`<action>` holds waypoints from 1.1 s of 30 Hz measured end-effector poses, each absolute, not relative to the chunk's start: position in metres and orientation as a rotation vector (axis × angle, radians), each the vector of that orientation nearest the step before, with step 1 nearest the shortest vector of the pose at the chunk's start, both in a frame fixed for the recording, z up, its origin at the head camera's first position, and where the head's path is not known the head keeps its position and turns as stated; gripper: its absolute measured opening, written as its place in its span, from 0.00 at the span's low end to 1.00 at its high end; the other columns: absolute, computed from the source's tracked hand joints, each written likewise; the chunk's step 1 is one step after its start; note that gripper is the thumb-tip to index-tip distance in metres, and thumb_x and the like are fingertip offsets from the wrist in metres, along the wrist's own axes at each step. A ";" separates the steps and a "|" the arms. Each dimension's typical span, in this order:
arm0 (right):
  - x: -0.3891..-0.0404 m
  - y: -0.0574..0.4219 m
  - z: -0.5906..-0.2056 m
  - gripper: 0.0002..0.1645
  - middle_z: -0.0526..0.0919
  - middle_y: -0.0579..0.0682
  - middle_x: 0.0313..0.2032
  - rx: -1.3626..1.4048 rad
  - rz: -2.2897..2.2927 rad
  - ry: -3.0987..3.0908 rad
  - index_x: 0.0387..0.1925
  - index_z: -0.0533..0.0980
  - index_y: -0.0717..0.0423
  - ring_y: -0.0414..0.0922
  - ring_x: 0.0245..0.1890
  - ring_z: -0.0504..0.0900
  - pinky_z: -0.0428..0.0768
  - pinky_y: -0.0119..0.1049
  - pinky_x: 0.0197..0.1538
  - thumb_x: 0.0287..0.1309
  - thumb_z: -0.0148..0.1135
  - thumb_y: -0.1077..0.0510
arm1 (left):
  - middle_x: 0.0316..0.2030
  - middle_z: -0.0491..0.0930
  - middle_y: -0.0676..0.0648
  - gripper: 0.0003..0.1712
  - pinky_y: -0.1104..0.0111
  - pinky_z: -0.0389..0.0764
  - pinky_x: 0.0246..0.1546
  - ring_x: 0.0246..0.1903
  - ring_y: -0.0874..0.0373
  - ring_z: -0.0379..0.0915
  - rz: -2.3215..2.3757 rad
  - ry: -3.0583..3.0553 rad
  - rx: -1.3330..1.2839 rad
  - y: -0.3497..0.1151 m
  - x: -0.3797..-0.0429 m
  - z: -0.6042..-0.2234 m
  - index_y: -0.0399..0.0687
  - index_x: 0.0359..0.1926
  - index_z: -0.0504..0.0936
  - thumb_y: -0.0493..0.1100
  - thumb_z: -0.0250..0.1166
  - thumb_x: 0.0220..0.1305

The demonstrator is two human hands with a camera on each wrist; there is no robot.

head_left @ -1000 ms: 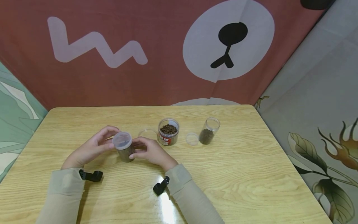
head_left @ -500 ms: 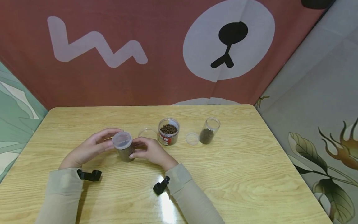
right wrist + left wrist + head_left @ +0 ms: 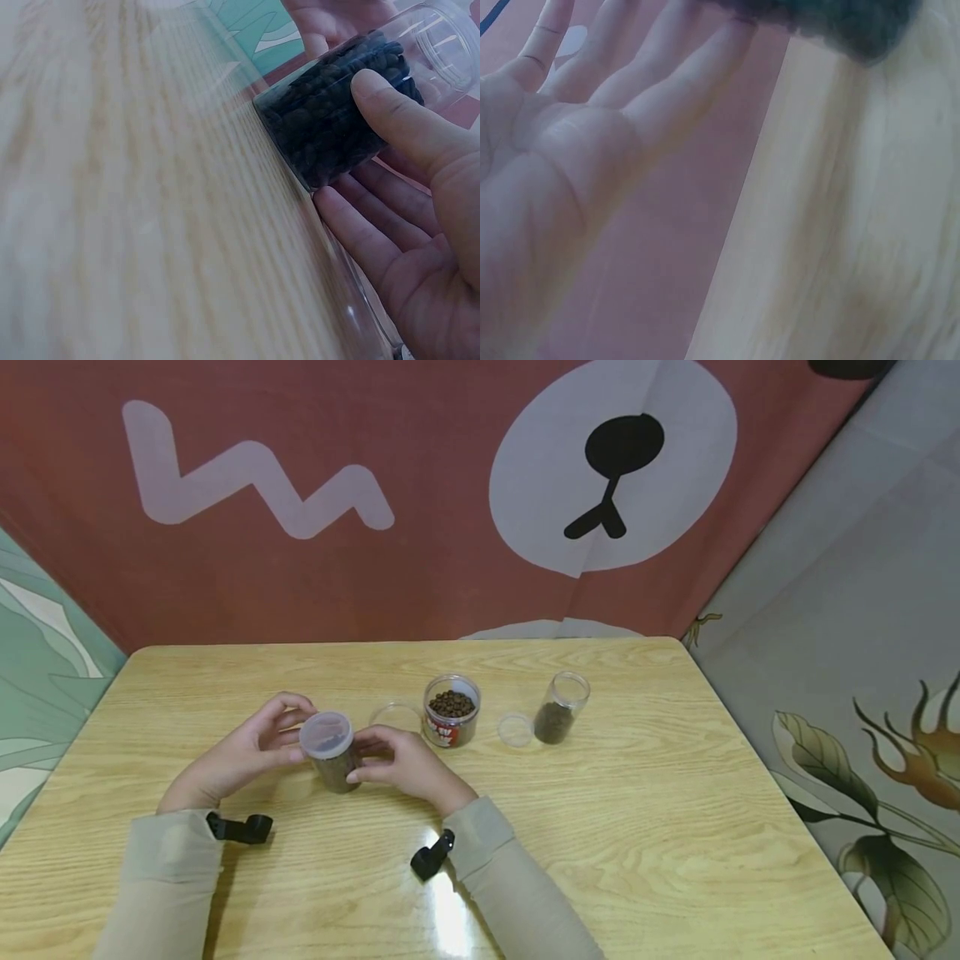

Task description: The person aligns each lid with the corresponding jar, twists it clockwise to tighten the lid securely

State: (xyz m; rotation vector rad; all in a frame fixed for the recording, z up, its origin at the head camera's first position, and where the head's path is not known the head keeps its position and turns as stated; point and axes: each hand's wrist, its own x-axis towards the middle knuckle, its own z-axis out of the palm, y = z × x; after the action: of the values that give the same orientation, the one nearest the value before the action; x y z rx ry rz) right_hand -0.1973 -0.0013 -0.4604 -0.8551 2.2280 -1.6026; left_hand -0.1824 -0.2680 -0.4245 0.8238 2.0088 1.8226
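Observation:
A clear lidded jar (image 3: 327,752) with dark bean-like pieces inside stands upright on the table, left of centre. My right hand (image 3: 401,764) grips it from the right, its thumb (image 3: 405,120) across the side and the fingers round the far side. On the other side is my left hand (image 3: 243,747), its fingers loosely spread at the jar below the translucent lid (image 3: 327,734). In the left wrist view the left palm faces the camera, and the fairly straight fingers (image 3: 686,86) reach to the jar, whose dark contents (image 3: 855,22) show at the top.
Behind the right hand stands an uncapped jar (image 3: 450,727) of brown pellets with a red label. A clear lid (image 3: 396,716) lies to its left, and a smaller lid (image 3: 516,731) to its right. Farther right is a tall uncapped jar (image 3: 557,720) partly filled with dark pieces.
My left hand has shifted slightly left and its fingers have changed their spread beside the lid. The right hand and the jar have stayed in place.

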 end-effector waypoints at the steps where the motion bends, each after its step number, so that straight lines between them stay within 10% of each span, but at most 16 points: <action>1: -0.197 -0.001 -0.461 0.29 0.85 0.49 0.52 -0.857 -1.603 2.228 0.57 0.80 0.57 0.34 0.52 0.82 0.77 0.26 0.58 0.53 0.78 0.59 | 0.62 0.72 0.52 0.25 0.69 0.81 0.55 0.63 0.63 0.72 1.827 2.004 0.832 -0.267 -0.182 -0.424 0.45 0.64 0.63 0.25 0.57 0.71; 33: -0.198 -0.002 -0.461 0.28 0.86 0.47 0.51 -0.872 -1.591 2.235 0.56 0.80 0.56 0.34 0.51 0.82 0.77 0.26 0.59 0.53 0.78 0.59 | 0.59 0.72 0.50 0.23 0.70 0.81 0.54 0.60 0.60 0.75 1.803 2.027 0.845 -0.265 -0.182 -0.420 0.39 0.64 0.67 0.25 0.56 0.72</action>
State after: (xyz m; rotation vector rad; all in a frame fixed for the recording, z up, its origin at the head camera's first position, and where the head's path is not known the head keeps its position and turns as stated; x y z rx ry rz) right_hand -0.1979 -0.0020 -0.4614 -0.8725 2.2349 -1.5908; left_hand -0.1816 -0.2647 -0.4203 0.8448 2.0275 1.8034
